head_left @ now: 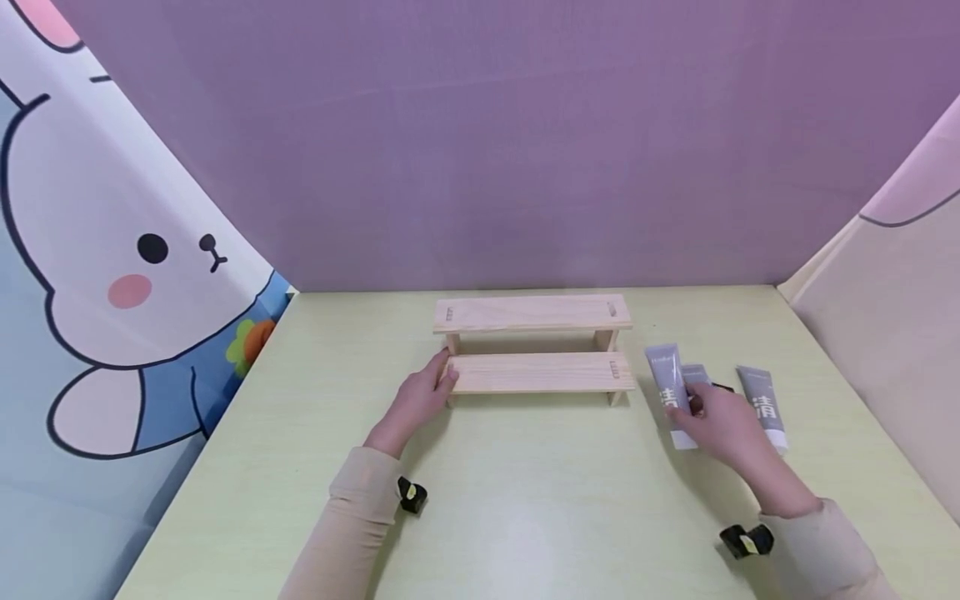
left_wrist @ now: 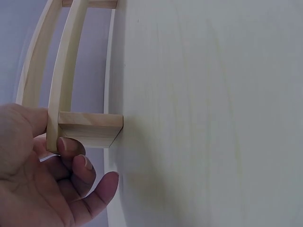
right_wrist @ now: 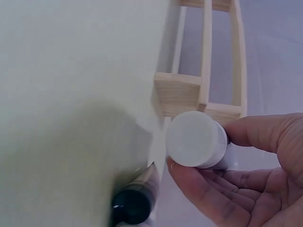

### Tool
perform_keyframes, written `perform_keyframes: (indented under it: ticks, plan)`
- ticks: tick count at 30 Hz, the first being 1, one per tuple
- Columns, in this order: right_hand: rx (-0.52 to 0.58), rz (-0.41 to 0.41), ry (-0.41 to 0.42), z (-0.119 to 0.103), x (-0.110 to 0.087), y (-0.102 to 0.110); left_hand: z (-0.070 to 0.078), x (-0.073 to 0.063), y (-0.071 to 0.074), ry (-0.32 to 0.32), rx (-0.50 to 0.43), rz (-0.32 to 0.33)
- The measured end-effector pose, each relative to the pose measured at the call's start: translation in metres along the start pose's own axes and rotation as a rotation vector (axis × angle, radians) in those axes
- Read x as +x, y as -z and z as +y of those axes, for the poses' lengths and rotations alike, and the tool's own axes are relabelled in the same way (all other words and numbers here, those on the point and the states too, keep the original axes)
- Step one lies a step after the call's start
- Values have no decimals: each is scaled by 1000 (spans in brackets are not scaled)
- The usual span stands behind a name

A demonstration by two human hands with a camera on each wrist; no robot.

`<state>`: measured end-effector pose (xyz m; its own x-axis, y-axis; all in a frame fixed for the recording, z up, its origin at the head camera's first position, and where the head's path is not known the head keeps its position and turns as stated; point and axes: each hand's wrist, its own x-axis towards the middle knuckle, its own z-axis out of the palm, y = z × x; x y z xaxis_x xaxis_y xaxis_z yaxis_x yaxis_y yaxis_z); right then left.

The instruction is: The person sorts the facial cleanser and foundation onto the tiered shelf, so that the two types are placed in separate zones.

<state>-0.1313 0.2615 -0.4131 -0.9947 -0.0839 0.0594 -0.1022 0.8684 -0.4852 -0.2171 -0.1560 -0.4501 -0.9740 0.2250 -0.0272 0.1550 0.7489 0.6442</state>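
Note:
A two-step wooden rack (head_left: 532,372) stands on the table towards the back. At the left end of its lower step, my left hand (head_left: 420,398) pinches the board (left_wrist: 66,66) between thumb and forefinger; the other fingers curl loosely below. Over to the right, my right hand (head_left: 722,423) holds a grey-lilac squeeze tube (head_left: 663,367) by its sides, thumb against fingers. The tube's white cap (right_wrist: 191,139) faces the right wrist camera. Behind that hand, another grey tube (head_left: 695,373) is mostly hidden. A third tube (head_left: 761,400) with a white cap lies just right of it.
A dark-capped tube (right_wrist: 132,203) lies on the table below the right hand. The pale table (head_left: 487,500) meets a purple backdrop (head_left: 525,150) behind the rack. A rabbit-printed cloth (head_left: 97,217) hangs at left, and a pale cloth (head_left: 892,317) at right.

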Motion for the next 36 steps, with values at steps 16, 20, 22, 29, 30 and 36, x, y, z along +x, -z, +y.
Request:
perform_keyframes:
  ticks: [16, 20, 22, 29, 30, 36]
  plan:
    - [166, 97, 92, -36, 32, 11, 1, -4, -1, 28, -24, 51]
    - [222, 79, 103, -45, 42, 13, 3, -5, -2, 40, -35, 54]
    - [248, 75, 111, -49, 47, 14, 3, -4, -4, 44, -38, 60]
    - [328, 110, 148, -63, 67, 9, 2, -2, -8, 47, -51, 69]
    - [342, 113, 154, -66, 71, 8, 2, -2, -9, 42, -50, 70]
    - [430, 101, 199, -90, 93, -1, 4, -1, -12, 40, -70, 69]
